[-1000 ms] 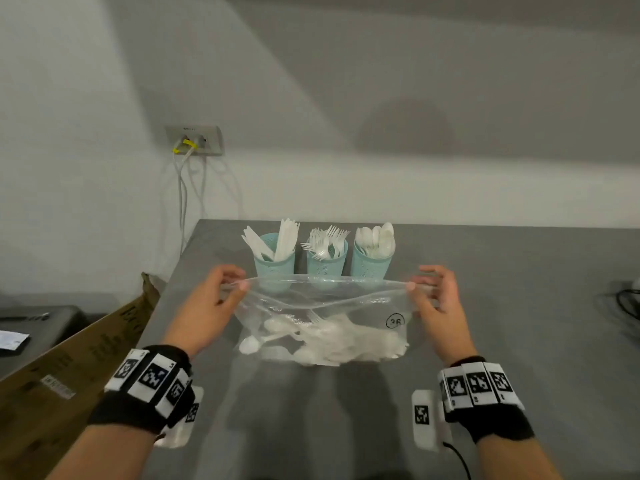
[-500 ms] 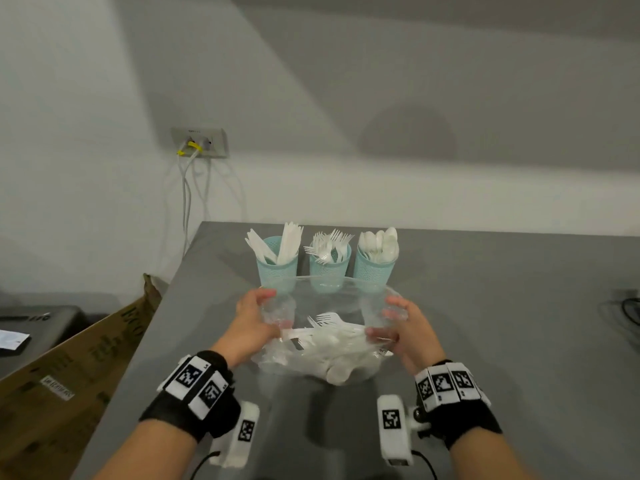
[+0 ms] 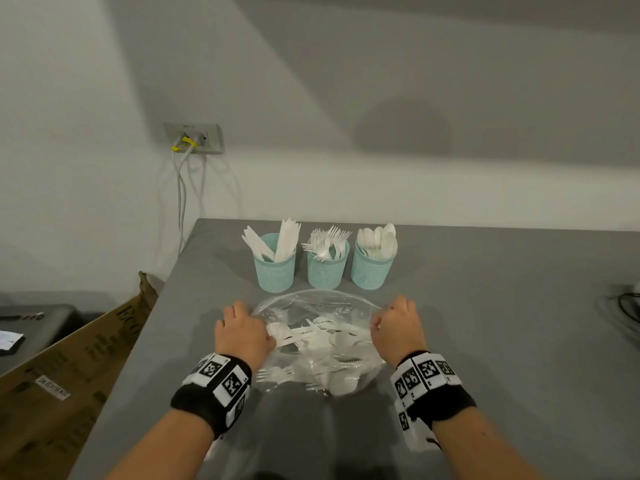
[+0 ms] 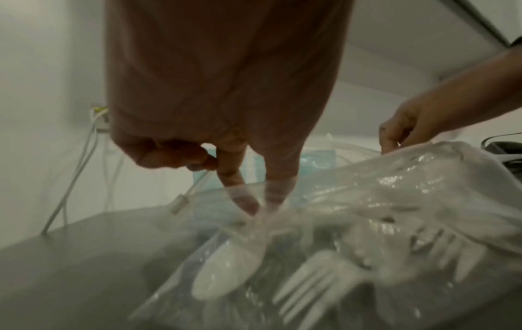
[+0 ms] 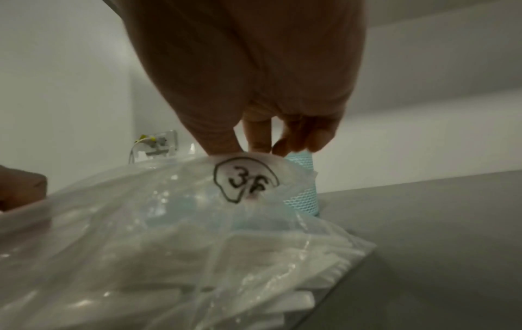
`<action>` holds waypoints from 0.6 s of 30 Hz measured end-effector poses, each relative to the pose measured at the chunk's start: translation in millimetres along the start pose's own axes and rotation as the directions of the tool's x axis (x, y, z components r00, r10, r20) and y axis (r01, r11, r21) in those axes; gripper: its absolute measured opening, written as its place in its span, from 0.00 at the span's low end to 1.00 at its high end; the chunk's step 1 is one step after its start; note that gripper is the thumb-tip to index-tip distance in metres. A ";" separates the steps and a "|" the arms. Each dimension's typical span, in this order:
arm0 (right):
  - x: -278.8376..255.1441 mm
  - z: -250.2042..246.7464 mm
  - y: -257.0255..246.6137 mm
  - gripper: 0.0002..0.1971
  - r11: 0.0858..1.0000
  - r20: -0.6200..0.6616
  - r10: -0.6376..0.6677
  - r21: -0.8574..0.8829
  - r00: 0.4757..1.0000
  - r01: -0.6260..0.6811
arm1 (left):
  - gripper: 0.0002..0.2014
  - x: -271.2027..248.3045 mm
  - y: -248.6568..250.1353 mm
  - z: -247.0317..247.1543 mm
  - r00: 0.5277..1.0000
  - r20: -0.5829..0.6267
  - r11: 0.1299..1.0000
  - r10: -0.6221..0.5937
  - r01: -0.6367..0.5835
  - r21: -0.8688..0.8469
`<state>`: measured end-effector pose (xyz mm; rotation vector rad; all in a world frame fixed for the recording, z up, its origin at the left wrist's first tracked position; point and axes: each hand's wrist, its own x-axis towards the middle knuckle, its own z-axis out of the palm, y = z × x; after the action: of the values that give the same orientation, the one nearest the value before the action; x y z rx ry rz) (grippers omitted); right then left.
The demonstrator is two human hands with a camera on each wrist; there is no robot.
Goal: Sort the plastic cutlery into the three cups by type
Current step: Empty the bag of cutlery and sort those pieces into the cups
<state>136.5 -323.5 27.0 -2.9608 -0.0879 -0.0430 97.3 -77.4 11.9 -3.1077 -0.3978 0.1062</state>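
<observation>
A clear plastic bag (image 3: 313,306) of mixed white plastic cutlery (image 3: 322,344) lies on the grey table (image 3: 485,341), its mouth held wide. My left hand (image 3: 242,332) pinches the bag's left rim (image 4: 245,201), with two fingers inside the film. My right hand (image 3: 394,327) pinches the right rim by the "36" mark (image 5: 244,180). Behind the bag stand three teal cups: knives (image 3: 275,266) on the left, forks (image 3: 327,263) in the middle, spoons (image 3: 374,261) on the right.
The table's left edge (image 3: 149,320) drops to a cardboard box (image 3: 69,375) and a dark bin (image 3: 31,327). Cables hang from a wall socket (image 3: 193,137). More cables (image 3: 627,306) lie at the table's far right.
The bag came down from mid-air onto the table. My hands first drew together, then spread the bag's mouth wide and low.
</observation>
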 end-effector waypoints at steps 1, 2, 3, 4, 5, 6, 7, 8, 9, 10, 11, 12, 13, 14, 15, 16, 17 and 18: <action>-0.3 2.0 -0.5 0.10 0.995 0.018 -0.050 0.091 0.999 0.048 | 0.24 1.4 -0.4 2.4 0.998 0.055 1.000 0.002 -0.002 0.008; -0.5 3.8 0.2 0.09 0.984 0.051 -0.079 0.164 0.996 0.069 | 0.28 3.3 -0.8 3.8 0.993 0.114 1.000 0.002 -0.003 0.005; -0.5 6.4 1.1 0.09 0.977 0.109 -0.072 0.207 0.991 0.048 | 0.29 5.1 -1.0 4.9 0.987 0.163 1.000 0.007 -0.005 -0.011; -1.0 8.5 2.2 0.09 0.977 0.157 -0.045 0.211 0.987 0.011 | 0.26 6.0 -0.9 5.0 0.982 0.186 0.999 0.025 -0.019 -0.036; -1.6 9.2 3.3 0.08 0.981 0.189 -0.012 0.195 0.982 -0.026 | 0.21 5.9 -0.8 3.5 0.982 0.182 0.996 0.057 -0.045 -0.072; -2.1 9.3 4.9 0.08 0.984 0.196 0.007 0.173 0.981 -0.042 | 0.15 6.3 -1.0 1.3 0.982 0.160 0.990 0.097 -0.078 -0.119; -2.6 8.8 6.6 0.09 0.987 0.186 0.019 0.154 0.982 -0.048 | 0.11 7.0 -1.5 -1.1 0.982 0.130 0.978 0.138 -0.115 -0.176; -2.3 8.2 8.4 0.10 0.986 0.169 0.025 0.161 0.985 -0.052 | 0.08 7.4 -2.1 -3.8 0.980 0.100 0.957 0.172 -0.142 -0.253; -1.5 6.4 10.0 0.11 0.973 0.157 0.021 0.225 0.987 -0.057 | 0.06 7.0 -2.4 -7.5 0.980 0.075 0.919 0.186 -0.146 -0.365; -0.1 3.2 11.2 0.12 0.943 0.138 0.017 0.327 0.990 -0.061 | 0.05 6.1 -2.5 -10.7 0.982 0.049 0.859 0.183 -0.136 -0.493; 2.0 1.4 12.6 0.14 0.905 0.109 0.014 0.422 0.994 -0.059 | 0.05 5.1 -2.0 -14.0 0.986 0.019 0.787 0.165 -0.120 -0.605; 4.7 -1.1 14.2 0.16 0.868 0.070 0.013 0.495 0.997 -0.046 | 0.06 5.0 -1.8 -17.0 0.991 -0.020 0.716 0.134 -0.111 -0.689; 7.4 -3.7 16.6 0.19 0.834 0.030 0.009 0.552 1.000 -0.023 | 0.06 4.9 -2.3 -20.5 0.993 -0.060 0.657 0.097 -0.110 -0.746; 10.3 -4.8 20.5 0.22 0.807 0.001 0.015 0.591 1.000 -0.013 | 0.05 5.8 -4.3 -22.9 0.993 -0.101 0.612 0.056 -0.114 -0.782; 12.6 -6.0 25.4 0.23 0.784 -0.017 0.040 0.621 0.999 -0.021 | 0.05 8.1 -8.5 -23.8 0.990 -0.139 0.581 0.007 -0.117 -0.805; 14.5 -7.1 30.8 0.24 0.752 -0.026 0.093 0.657 0.995 -0.053 | 0.07 10.9 -14.1 -24.3 0.985 -0.169 0.567 -0.041 -0.116 -0.815; 16.4 -6.9 36.6 0.25 0.710 -0.033 0.156 0.699 0.987 -0.089 | 0.12 13.7 -20.9 -22.8 0.980 -0.186 0.568 -0.067 -0.116 -0.815; 18.2 -6.0 42.4 0.26 0.663 -0.033 0.219 0.738 0.975 -0.124 | 0.17 16.1 -27.2 -19.9 0.981 -0.186 0.590 -0.054 -0.118 -0.799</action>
<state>157.2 -365.2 26.0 -2.1256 0.1614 -0.1272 107.4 -47.0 31.1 -3.9718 -0.4916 -0.5465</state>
